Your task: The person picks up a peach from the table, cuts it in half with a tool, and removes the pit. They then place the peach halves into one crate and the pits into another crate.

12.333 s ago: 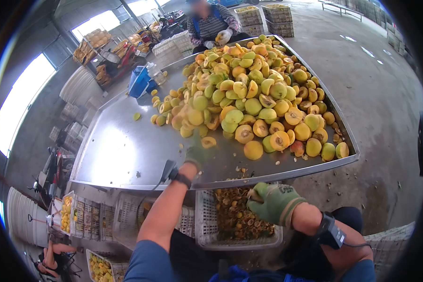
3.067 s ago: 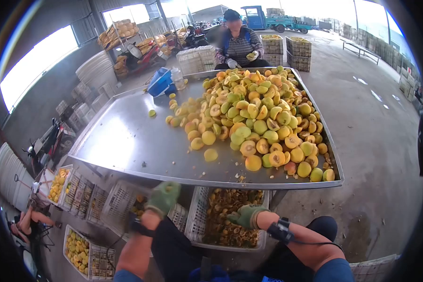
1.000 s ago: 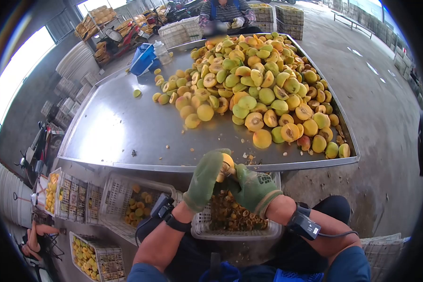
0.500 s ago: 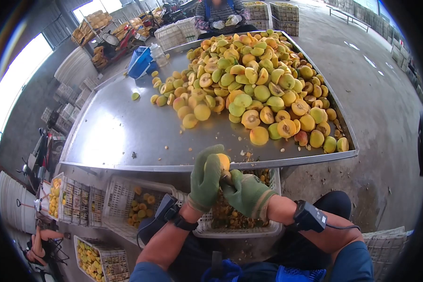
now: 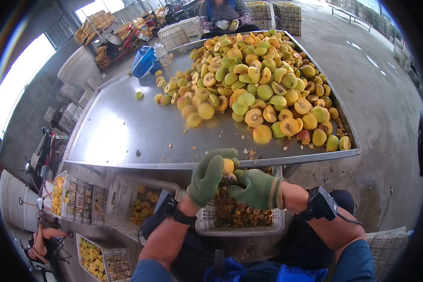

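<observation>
Above the crate (image 5: 242,231), by the desk (image 5: 160,148): left hand (image 5: 207,179) has fingers curled round a fruit (image 5: 228,166), right hand (image 5: 256,188) pinches what looks like a small tool (image 5: 231,178) against it. Likely coring; next calls for steady left grip.

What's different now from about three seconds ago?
The left hand has moved right to meet the right hand over the crate and now holds a yellow fruit. One loose fruit is gone from the table, left of centre. The fruit pile and blue basket look unchanged.
</observation>
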{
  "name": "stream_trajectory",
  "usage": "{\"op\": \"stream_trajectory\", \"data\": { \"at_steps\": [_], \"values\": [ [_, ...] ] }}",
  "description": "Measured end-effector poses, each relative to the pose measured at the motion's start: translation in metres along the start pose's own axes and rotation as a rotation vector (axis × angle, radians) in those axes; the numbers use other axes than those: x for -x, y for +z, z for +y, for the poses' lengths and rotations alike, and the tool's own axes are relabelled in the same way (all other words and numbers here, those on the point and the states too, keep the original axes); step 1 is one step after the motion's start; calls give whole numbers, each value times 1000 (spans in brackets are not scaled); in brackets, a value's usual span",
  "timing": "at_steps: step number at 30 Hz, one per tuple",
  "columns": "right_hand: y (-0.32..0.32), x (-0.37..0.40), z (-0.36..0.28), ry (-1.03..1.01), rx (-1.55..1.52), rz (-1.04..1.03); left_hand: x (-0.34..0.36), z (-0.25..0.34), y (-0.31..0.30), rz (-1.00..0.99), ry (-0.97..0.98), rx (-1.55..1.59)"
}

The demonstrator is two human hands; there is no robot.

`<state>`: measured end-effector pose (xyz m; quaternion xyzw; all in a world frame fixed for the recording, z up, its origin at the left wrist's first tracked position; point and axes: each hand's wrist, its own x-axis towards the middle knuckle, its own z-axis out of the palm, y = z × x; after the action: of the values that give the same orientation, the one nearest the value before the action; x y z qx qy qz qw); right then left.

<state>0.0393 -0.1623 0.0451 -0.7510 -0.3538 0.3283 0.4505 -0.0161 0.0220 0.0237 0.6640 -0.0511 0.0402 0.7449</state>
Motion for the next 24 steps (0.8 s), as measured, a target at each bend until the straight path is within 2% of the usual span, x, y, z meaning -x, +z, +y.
{"op": "stream_trajectory", "data": {
  "at_steps": [2,5,8,11,12,14,17,20,24],
  "values": [
    [2,-1,9,-139,173,66,-3,4,-7,-78,-85,-27],
    [3,-3,18,-44,77,-28,-13,10,-19,-229,-215,-35],
    [-2,0,9,90,-423,-136,-9,13,-9,-163,-82,218],
    [-7,-4,17,80,-493,-217,3,-11,8,80,303,-141],
    [-8,-3,15,94,-488,-231,9,-11,13,108,228,-85],
    [-9,8,-8,187,-390,-230,8,-8,5,38,146,-142],
    [-7,12,-8,99,-274,-161,3,-1,-6,-108,95,-180],
    [-19,19,-18,264,-511,-364,4,3,-5,-141,91,-150],
    [-15,11,17,237,-1125,-710,5,0,14,-49,150,-25]
  ]
}}
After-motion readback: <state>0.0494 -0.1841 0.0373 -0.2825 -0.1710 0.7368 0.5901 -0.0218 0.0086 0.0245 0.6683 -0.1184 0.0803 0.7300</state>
